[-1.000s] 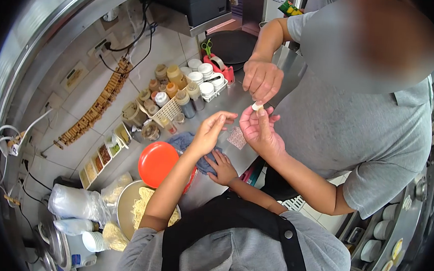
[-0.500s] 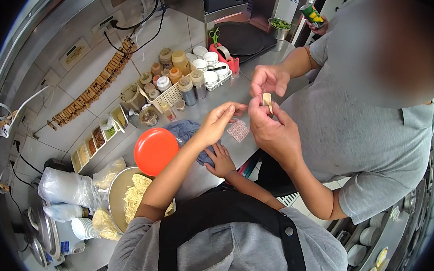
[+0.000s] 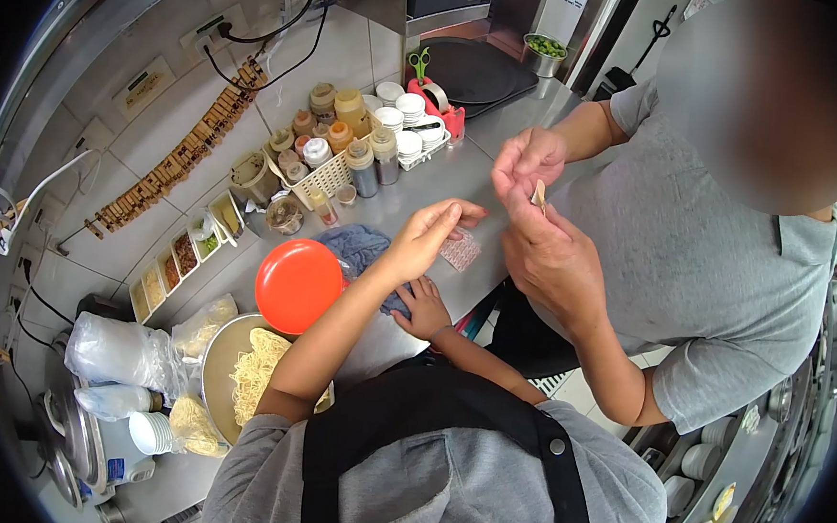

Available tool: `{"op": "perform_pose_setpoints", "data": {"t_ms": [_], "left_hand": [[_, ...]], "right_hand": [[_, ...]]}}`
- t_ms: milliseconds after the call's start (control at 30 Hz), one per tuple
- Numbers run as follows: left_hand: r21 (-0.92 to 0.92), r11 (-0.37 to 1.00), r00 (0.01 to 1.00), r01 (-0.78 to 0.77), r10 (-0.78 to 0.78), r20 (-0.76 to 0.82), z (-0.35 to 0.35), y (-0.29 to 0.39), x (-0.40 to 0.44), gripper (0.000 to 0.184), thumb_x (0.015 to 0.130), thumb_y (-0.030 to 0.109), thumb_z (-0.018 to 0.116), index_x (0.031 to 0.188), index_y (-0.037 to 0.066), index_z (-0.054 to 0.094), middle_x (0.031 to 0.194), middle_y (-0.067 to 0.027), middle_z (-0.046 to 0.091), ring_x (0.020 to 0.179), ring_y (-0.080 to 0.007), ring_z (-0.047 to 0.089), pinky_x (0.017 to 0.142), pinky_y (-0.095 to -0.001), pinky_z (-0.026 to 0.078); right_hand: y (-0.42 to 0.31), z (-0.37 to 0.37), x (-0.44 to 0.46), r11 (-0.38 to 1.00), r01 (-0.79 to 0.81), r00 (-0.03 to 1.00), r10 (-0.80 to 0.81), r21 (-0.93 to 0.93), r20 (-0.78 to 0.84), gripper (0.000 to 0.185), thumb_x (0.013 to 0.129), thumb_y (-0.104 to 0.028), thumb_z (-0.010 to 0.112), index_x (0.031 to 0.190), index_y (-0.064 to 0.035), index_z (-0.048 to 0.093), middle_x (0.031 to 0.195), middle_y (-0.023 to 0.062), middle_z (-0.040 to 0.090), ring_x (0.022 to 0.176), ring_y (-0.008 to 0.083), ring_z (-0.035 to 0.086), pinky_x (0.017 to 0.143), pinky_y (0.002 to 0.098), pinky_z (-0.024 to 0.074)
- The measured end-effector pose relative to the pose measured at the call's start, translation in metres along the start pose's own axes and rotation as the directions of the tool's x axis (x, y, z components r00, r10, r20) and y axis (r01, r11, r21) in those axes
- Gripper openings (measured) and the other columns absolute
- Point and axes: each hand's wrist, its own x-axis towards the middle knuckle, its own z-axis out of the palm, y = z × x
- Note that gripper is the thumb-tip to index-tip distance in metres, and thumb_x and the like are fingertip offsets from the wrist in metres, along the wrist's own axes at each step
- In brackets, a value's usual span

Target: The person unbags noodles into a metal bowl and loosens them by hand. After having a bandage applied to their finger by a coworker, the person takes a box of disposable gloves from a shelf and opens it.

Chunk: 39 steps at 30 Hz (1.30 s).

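Note:
My left hand [image 3: 429, 238] is held above the steel counter, fingers stretched toward the co-worker's hands, holding nothing that I can see. Beneath its fingertips lies a small pink-and-white patterned packet or paper [image 3: 460, 251]. With fingers spread, my right hand [image 3: 423, 310] rests flat at the edge of a crumpled blue cloth [image 3: 354, 248]. A round red plate or lid [image 3: 299, 286] is left of my left forearm. Across from me, a co-worker's hands [image 3: 545, 231] hold a small pale beige piece [image 3: 539, 194], apart from my hands.
Noodles [image 3: 260, 372] fill part of a metal bowl [image 3: 211, 364] beside my left arm. Sauce bottles [image 3: 360, 167] and white cups [image 3: 408, 146] stand along the wall, near narrow topping trays [image 3: 184, 252]. A black round pan [image 3: 473, 71] lies behind. The co-worker [image 3: 677, 268] stands at right.
The co-worker's upper hand has closed its fingers and both their hands shifted slightly. A hand with a green can at the upper right has gone from view. My hands have barely moved.

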Motion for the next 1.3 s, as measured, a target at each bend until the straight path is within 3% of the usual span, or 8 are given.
{"op": "perform_pose_setpoints", "data": {"t_ms": [533,767,1000,1300], "left_hand": [[-0.020,1.000,0.999,-0.010,0.011,0.050,0.006,0.000,0.001,0.047,0.100,0.038,0.033,0.115,0.000,0.057,0.114,-0.0089,0.060,0.107,-0.0186,0.054,0.091,-0.0323,0.042],[-0.015,1.000,0.998,0.006,-0.005,0.057,0.013,0.004,0.004,0.057,0.100,0.044,0.023,0.116,0.000,0.056,0.115,-0.0117,0.059,0.107,-0.0215,0.055,0.091,-0.0344,0.043],[0.027,1.000,0.996,0.006,-0.008,0.089,0.016,0.009,0.005,0.066,0.099,0.051,0.016,0.118,0.001,0.054,0.111,-0.0115,0.059,0.106,-0.0208,0.055,0.090,-0.0347,0.043],[0.010,1.000,0.998,-0.014,0.014,0.059,0.022,0.018,0.005,0.066,0.099,0.051,0.016,0.115,0.000,0.054,0.106,-0.0085,0.059,0.102,-0.0180,0.056,0.088,-0.0321,0.044]], "right_hand": [[0.002,0.003,-0.002,1.000,0.003,1.000,-0.003,0.011,-0.009,0.068,0.080,-0.039,0.059,0.141,-0.0198,0.034,0.149,0.0188,0.019,0.138,0.0364,0.017,0.108,0.0525,0.0218],[0.001,-0.001,-0.002,1.000,-0.010,1.000,0.010,-0.007,0.029,0.067,0.081,-0.038,0.058,0.141,-0.0205,0.034,0.149,0.0183,0.018,0.138,0.0371,0.017,0.109,0.0523,0.0213],[0.001,-0.003,-0.004,1.000,0.024,1.000,-0.024,-0.017,-0.009,0.067,0.082,-0.038,0.056,0.142,-0.0204,0.032,0.149,0.0199,0.019,0.137,0.0386,0.020,0.109,0.0513,0.0220],[0.002,-0.004,-0.004,0.997,0.070,0.994,-0.071,-0.015,-0.077,0.069,0.080,-0.038,0.058,0.142,-0.0196,0.033,0.144,0.0241,0.026,0.132,0.0420,0.028,0.108,0.0512,0.0238]]}}
